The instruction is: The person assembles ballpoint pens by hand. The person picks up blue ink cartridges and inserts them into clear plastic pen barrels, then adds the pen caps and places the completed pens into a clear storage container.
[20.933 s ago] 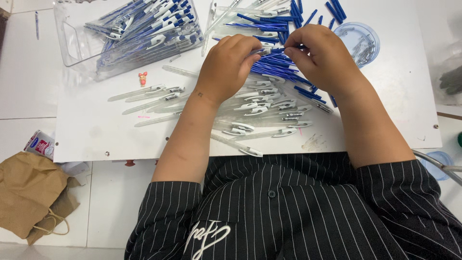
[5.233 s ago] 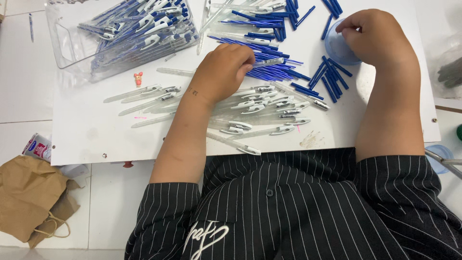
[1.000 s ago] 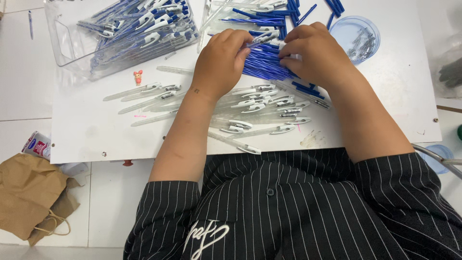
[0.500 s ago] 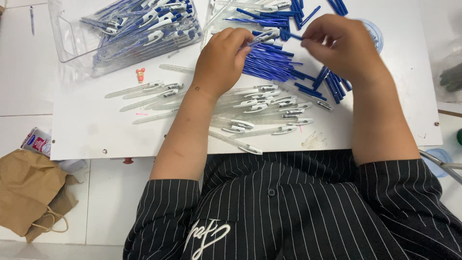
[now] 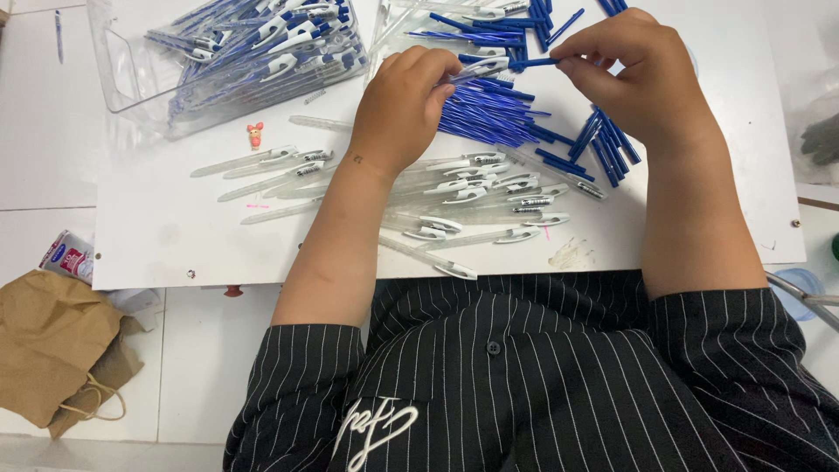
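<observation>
Striped black sleeves at near edge. Brown paper bag (image 5: pixel 54 345) on floor, lower left. Clear pen barrels (image 5: pixel 472 197) scattered on white counter (image 5: pixel 157 232), under both forearms. Left hand (image 5: pixel 404 109): fingers closed round white-clipped pen barrel (image 5: pixel 483 65). Right hand (image 5: pixel 642 79): fingers pinched on blue pen part (image 5: pixel 535 62), tip touching barrel end. Blue pen parts (image 5: pixel 489 114) heaped just beyond, between hands. Clear box (image 5: pixel 118 83) of assembled pens far left.

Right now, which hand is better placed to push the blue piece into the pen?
Probably the right hand: it pinches the end of the blue piece, lined up with the pen shell that the left hand holds.
</observation>
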